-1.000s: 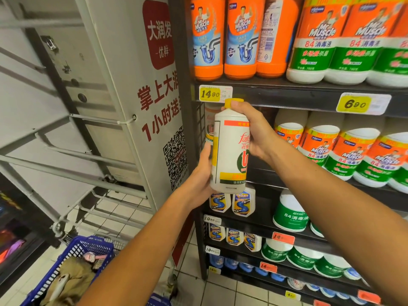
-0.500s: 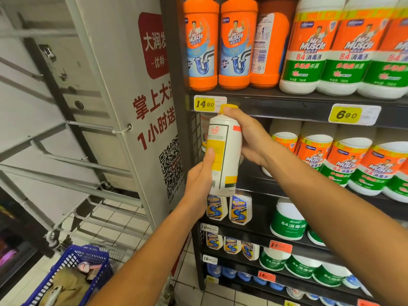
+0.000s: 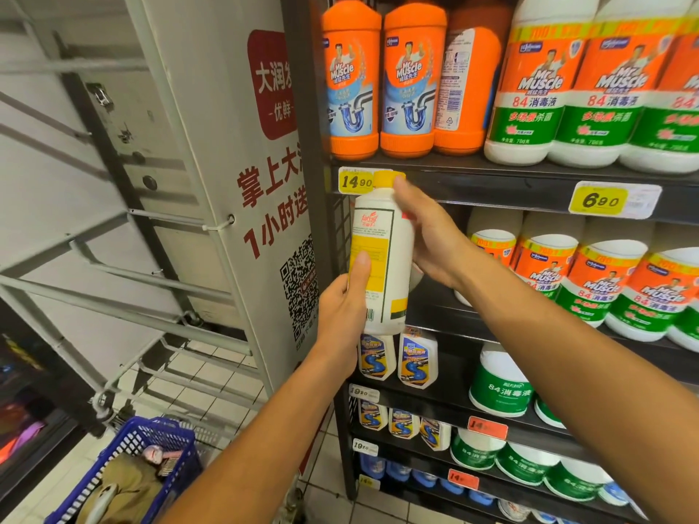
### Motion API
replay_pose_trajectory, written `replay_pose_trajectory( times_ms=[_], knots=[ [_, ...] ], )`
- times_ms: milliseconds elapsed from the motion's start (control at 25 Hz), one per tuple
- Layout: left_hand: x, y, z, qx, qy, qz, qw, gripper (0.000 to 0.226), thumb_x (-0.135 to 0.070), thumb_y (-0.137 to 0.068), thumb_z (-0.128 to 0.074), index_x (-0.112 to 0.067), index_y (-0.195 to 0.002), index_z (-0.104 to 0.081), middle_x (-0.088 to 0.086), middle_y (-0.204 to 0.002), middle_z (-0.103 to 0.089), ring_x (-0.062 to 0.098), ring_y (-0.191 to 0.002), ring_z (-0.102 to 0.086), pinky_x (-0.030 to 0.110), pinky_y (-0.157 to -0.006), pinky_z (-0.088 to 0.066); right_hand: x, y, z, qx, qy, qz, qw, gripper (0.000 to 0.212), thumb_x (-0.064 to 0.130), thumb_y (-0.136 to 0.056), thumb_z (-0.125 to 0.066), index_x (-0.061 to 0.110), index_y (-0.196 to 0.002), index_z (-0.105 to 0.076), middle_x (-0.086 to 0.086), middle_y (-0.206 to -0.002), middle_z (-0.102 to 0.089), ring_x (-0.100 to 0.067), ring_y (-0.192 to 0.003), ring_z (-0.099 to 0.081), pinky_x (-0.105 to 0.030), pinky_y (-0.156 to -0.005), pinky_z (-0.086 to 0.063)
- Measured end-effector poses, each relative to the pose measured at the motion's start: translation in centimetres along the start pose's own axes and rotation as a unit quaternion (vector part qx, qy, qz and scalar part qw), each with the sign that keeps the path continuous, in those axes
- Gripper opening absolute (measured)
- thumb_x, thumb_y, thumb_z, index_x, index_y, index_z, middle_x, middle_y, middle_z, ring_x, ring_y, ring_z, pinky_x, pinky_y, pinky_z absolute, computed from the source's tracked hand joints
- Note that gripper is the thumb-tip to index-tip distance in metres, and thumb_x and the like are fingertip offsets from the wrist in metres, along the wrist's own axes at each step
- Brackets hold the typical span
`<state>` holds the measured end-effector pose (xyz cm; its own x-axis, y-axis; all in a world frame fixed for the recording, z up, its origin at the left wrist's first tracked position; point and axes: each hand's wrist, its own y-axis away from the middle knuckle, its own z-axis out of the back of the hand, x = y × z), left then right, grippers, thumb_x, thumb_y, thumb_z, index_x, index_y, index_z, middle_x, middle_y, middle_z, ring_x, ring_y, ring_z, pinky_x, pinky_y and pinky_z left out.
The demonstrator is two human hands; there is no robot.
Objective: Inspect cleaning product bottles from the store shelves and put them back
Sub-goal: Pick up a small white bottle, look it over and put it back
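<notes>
- The white bottle [image 3: 382, 255] I hold is upright, with a yellow cap [image 3: 386, 179], a yellow panel of small print facing me and a barcode near its foot.
- It sits between my hands, in front of the shelf [image 3: 491, 183] edge, its cap level with the 14.90 price tag [image 3: 354, 180].
- My left hand [image 3: 342, 315] grips the lower part, thumb pressed up over the yellow panel.
- My right hand [image 3: 427, 236] wraps the upper part from the right, fingers curled round the shoulder just under the cap.
- A second ago the red-lettered front faced me; now the bottle is turned so the printed back shows, and my thumb has come onto the label.
- Above my hands stand orange bottles [image 3: 351, 81]; beyond my right wrist are white bottles with orange-and-green labels [image 3: 590, 281].
- Below my left arm is a blue basket [image 3: 147, 459].
</notes>
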<state>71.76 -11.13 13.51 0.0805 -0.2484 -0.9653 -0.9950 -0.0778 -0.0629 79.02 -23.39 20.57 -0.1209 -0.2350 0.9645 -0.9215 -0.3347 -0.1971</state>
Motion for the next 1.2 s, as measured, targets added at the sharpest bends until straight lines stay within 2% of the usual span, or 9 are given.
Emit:
replay_pose_trajectory(
  times_ms=[120,240,360,480,600,680,800,1040,1200],
  knots=[
    [-0.5,-0.4,0.4,0.017,-0.036,-0.012,0.999,0.066,-0.065,-0.074,-0.055,-0.015,-0.116,-0.065,0.001,-0.104,-0.077,0.016,-0.098,-0.073,0.023,-0.073,-0.059,0.1,-0.1,-0.2,-0.021,0.045,0.036,0.998,0.059,0.038,-0.074,-0.077,0.013,-0.123,-0.057,-0.003,-0.102,-0.076,-0.020,-0.093,-0.073,-0.033,-0.076,-0.057],
    [-1.3,-1.4,2.2,0.151,-0.004,0.067,0.986,0.076,-0.070,-0.078,-0.040,-0.020,-0.132,-0.057,0.005,-0.127,-0.068,0.022,-0.122,-0.061,0.037,-0.099,-0.051,0.6,-0.2,-0.1,0.064,-0.059,0.032,0.996,0.056,0.039,-0.066,-0.082,0.010,-0.110,-0.064,-0.008,-0.094,-0.073,-0.022,-0.085,-0.070,-0.038,-0.077,-0.056],
    [-1.0,-0.8,2.6,0.243,0.049,0.111,0.962,0.076,-0.067,-0.077,-0.052,-0.021,-0.138,-0.051,0.011,-0.134,-0.062,0.028,-0.125,-0.058,0.043,-0.104,-0.048,0.2,0.1,-0.4,0.152,-0.167,-0.005,0.974,0.072,0.053,-0.054,-0.087,0.009,-0.108,-0.070,-0.015,-0.107,-0.068,-0.027,-0.096,-0.064,-0.044,-0.089,-0.049],
    [-0.4,-0.2,1.7,0.160,-0.037,0.031,0.986,0.053,-0.062,-0.079,-0.063,-0.027,-0.118,-0.063,0.001,-0.118,-0.072,0.016,-0.109,-0.068,0.028,-0.084,-0.057,0.4,0.2,-0.6,0.099,-0.134,-0.002,0.986,0.061,0.057,-0.075,-0.071,0.010,-0.114,-0.067,-0.016,-0.110,-0.067,-0.028,-0.099,-0.065,-0.042,-0.088,-0.051],
    [-1.3,-0.1,0.8,-0.011,-0.240,-0.072,0.968,0.073,-0.076,-0.053,-0.071,-0.032,-0.109,-0.053,-0.008,-0.107,-0.070,0.004,-0.092,-0.069,0.026,-0.076,-0.057,1.0,0.2,-1.0,-0.008,-0.016,0.018,1.000,0.048,0.052,-0.092,-0.054,0.013,-0.118,-0.065,-0.014,-0.111,-0.072,-0.028,-0.102,-0.070,-0.043,-0.092,-0.055],
    [-1.4,-0.3,0.7,-0.021,-0.282,-0.079,0.956,0.083,-0.076,-0.049,-0.073,-0.034,-0.114,-0.043,-0.014,-0.107,-0.063,0.000,-0.094,-0.065,0.028,-0.079,-0.055,1.1,0.4,-1.7,-0.034,0.011,0.028,0.999,0.037,0.048,-0.093,-0.058,0.016,-0.108,-0.067,-0.011,-0.101,-0.075,-0.023,-0.092,-0.072,-0.038,-0.084,-0.058],
    [-1.4,-0.2,1.1,0.038,-0.232,-0.058,0.970,0.088,-0.074,-0.051,-0.074,-0.032,-0.119,-0.037,-0.014,-0.112,-0.061,-0.005,-0.096,-0.065,0.018,-0.076,-0.053,1.1,0.6,-1.9,-0.034,0.002,0.033,0.999,0.031,0.046,-0.093,-0.059,0.016,-0.098,-0.067,-0.007,-0.086,-0.075,-0.019,-0.078,-0.073,-0.031,-0.067,-0.058],
    [-2.0,-0.7,3.2,0.231,0.018,0.102,0.967,0.071,-0.065,-0.077,-0.054,-0.025,-0.136,-0.053,0.004,-0.126,-0.068,0.023,-0.118,-0.064,0.035,-0.089,-0.056,1.2,0.6,-0.8,0.026,-0.174,-0.037,0.984,0.054,0.058,-0.086,-0.051,0.010,-0.096,-0.072,-0.016,-0.096,-0.069,-0.029,-0.088,-0.065,-0.040,-0.082,-0.054],
    [-0.9,-0.5,2.4,0.170,0.030,0.067,0.983,0.063,-0.054,-0.083,-0.058,-0.017,-0.134,-0.057,0.015,-0.127,-0.066,0.033,-0.120,-0.061,0.046,-0.098,-0.052,1.0,0.7,-0.6,0.032,-0.161,-0.021,0.986,0.052,0.060,-0.086,-0.050,0.016,-0.100,-0.074,-0.014,-0.105,-0.069,-0.028,-0.096,-0.066,-0.044,-0.092,-0.052]
  ],
)
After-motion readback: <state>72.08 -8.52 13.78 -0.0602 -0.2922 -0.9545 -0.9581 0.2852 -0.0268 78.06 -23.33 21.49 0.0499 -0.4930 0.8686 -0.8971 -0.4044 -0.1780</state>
